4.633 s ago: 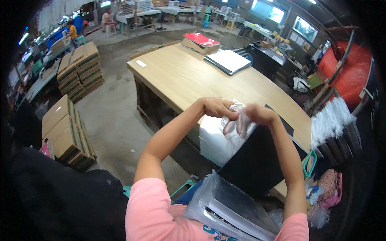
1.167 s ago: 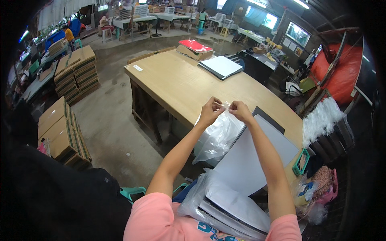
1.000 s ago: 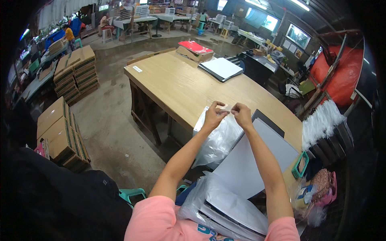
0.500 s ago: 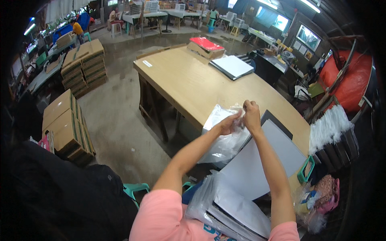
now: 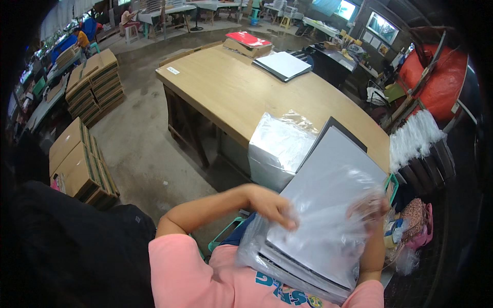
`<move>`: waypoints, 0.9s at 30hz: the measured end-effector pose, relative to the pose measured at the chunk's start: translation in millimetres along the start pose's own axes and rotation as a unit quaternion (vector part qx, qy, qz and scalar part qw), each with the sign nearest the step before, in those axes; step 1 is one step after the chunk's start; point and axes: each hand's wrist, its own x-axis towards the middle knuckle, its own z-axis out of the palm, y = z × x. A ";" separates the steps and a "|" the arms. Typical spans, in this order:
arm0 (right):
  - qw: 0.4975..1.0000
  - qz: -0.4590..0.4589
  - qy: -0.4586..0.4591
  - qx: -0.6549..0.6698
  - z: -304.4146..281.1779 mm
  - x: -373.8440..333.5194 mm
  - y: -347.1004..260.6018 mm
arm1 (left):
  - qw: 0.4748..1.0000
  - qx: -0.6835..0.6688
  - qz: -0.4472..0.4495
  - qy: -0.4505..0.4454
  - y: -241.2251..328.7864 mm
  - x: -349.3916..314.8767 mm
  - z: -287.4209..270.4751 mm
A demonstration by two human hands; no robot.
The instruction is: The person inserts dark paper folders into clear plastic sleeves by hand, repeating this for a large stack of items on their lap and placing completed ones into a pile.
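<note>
A clear plastic bag is stretched between my hands, above a stack of grey-white boards. My left hand is closed at the bag's left edge, slightly blurred. On the other side, my right hand has curled fingers on the bag and shows partly through the film. Beneath lies the top grey-white board, leaning from the table edge toward my lap. Several boards in clear plastic rest against my body. A pile of clear plastic bags hangs over the near table edge.
The wooden table carries a white-topped stack of boards and a red-topped carton. Cardboard cartons stand on the floor at left. Plastic-wrapped bundles and a pink bag are at right.
Both hands have come back from the pile of bags toward my lap, bringing one clear bag. It is now spread out over the boards. The view has shifted slightly.
</note>
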 end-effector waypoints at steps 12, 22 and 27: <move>0.847 -0.083 0.514 0.106 90.9 -56.1 42.4 | 0.963 -0.250 0.092 0.040 18.6 40.4 18.4; 0.495 -0.168 0.853 -0.007 57.8 -94.3 66.5 | 0.845 0.346 -0.058 0.404 -26.8 82.2 -53.9; 0.284 0.030 0.870 -0.403 -30.7 -121.2 67.1 | 0.657 0.597 -0.135 0.439 -17.5 132.9 -77.3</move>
